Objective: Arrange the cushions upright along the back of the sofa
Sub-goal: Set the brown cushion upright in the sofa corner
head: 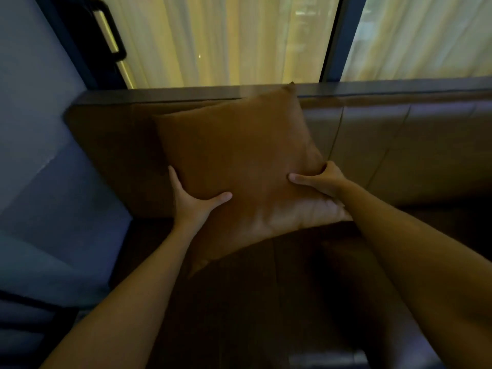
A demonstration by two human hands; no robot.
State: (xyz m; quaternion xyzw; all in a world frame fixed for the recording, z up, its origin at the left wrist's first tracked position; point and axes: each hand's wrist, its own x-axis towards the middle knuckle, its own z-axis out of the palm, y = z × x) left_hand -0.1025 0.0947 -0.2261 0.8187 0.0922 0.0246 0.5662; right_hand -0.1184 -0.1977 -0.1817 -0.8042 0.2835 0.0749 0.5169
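Note:
A square brown cushion stands tilted against the backrest of a dark brown leather sofa, near the sofa's left end. Its top corner reaches the top of the backrest. My left hand grips the cushion's lower left edge, thumb on the front face. My right hand grips the lower right edge, thumb on the front and fingers behind. The cushion's bottom corner hangs just above the seat. No other cushion is in view.
A grey-blue wall closes off the sofa's left end. Behind the backrest runs a ledge under a window with pale curtains and a dark frame post. The backrest to the right is bare.

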